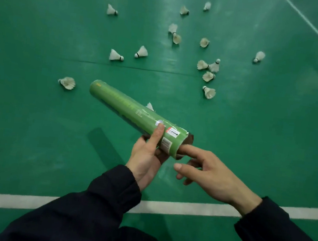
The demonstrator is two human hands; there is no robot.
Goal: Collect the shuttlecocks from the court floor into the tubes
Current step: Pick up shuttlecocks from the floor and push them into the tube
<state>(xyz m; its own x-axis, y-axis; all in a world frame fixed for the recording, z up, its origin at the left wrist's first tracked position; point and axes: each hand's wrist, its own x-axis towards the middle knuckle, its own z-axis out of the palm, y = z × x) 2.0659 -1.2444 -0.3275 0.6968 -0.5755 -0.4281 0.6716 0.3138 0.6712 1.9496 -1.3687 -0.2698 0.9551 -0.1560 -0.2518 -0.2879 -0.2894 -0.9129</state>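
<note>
2 hands at green tube (134,115), left hand (145,156) gripping it, right hand (207,172) loose-fingered at its mouth

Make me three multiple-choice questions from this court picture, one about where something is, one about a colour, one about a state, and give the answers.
1. Where is the lone shuttlecock nearest the tube's far end?
A. left of it
B. inside it
C. on the white line

2. What colour is the tube?
A. red
B. green
C. black

3. What is the left hand doing?
A. resting flat on the floor
B. hanging idle
C. gripping the tube

Answers: 1 A, it lies on the floor left of the far end. 2 B, its wrap is green. 3 C, its thumb and fingers wrap the tube's near end, while the right hand puts a finger at the open mouth.
</note>
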